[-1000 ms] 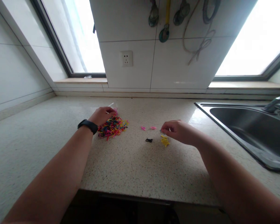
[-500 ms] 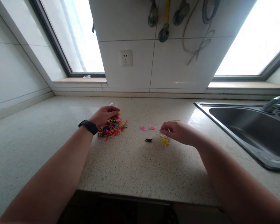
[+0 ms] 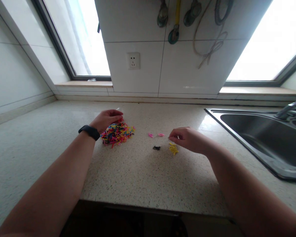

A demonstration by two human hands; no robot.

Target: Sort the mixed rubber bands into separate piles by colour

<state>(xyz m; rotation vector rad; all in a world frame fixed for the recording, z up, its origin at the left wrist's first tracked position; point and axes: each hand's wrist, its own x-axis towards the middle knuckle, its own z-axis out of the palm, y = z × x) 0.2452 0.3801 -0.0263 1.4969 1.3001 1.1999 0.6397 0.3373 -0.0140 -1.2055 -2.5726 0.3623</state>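
Through the head camera I take the mixed pile (image 3: 118, 134) of thin bands as my landmark. The left hand (image 3: 107, 119) is over its far left part, thumb close to the bent fingers. Reddish strands lie right below those fingertips; I can't tell whether any are gripped. The right hand (image 3: 184, 137) is well to the right of the pile, thumb and forefinger nearly meeting, with the other fingers curled. A pale speck shows at the tips, too small for me to say if it is held.

Between pile and right hand I see two pink clumps (image 3: 161, 134), the farther one from the pile just beside the right fingertips. To the pile's right and slightly nearer me is a black clump (image 3: 157, 148); beyond it, the yellow clump (image 3: 173, 149) sits just on my side of the right fingers.

The pile's strands point every way. The black clump's long axis runs left to right, as does that of the pink one farther from the pile; the yellow tangle is roundish.

The bands look rubbery and stringy, some looped. Under the pile is a smooth, pale, speckled countertop (image 3: 138, 177); far to its right, a shiny metal sink (image 3: 256, 135).
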